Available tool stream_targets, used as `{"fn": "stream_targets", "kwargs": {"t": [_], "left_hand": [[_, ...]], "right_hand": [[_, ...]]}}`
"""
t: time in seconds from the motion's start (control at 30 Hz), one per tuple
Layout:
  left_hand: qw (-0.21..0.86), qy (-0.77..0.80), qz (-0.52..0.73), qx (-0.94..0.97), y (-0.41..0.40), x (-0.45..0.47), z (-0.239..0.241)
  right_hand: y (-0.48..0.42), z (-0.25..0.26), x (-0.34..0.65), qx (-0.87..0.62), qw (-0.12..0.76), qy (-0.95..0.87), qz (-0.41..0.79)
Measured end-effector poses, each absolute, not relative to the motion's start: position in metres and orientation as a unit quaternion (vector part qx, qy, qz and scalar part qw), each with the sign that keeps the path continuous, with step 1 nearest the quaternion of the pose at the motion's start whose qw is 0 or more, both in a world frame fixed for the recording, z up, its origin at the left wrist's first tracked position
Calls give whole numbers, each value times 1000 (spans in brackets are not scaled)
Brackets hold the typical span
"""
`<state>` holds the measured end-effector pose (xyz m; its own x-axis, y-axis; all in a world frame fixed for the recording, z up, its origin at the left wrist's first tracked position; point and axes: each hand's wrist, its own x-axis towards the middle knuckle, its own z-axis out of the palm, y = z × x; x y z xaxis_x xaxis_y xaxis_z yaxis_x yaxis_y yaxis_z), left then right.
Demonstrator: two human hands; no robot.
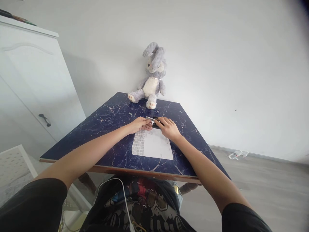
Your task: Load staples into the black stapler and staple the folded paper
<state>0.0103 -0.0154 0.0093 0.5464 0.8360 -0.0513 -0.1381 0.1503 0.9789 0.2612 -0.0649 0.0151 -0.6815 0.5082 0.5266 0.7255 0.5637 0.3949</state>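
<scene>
Both hands cover most of the small dark object (154,120); what it is cannot be told. The sheet's (154,146) print at 9 o'clock is too small to read.

Both arms outstretched; left hand (139,124) meets right hand (168,128) (fingers curled).

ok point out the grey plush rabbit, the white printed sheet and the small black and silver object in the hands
grey plush rabbit (152,84), head view, on its white belly
white printed sheet (156,146), head view, on its blank middle
small black and silver object (154,119), head view, on its part showing between the hands

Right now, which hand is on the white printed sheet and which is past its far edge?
The left hand rests on the white printed sheet's far left corner. The right hand covers the small dark and silver object beyond the sheet's edge.
</scene>
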Motion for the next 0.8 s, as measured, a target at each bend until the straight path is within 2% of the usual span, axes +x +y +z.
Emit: {"fn": "stream_targets", "kwargs": {"t": [0.3, 0.57, 0.8], "left_hand": [[687, 310, 362, 549, -14, 8, 10], [685, 325, 365, 541, -14, 8, 13], [686, 330, 363, 538, -17, 8, 16]], "right_hand": [[-75, 23, 254, -320, 151, -869, -347], [-77, 26, 253, -294, 158, -845, -418], [-75, 25, 254, -288, 170, -841, -425]]}}
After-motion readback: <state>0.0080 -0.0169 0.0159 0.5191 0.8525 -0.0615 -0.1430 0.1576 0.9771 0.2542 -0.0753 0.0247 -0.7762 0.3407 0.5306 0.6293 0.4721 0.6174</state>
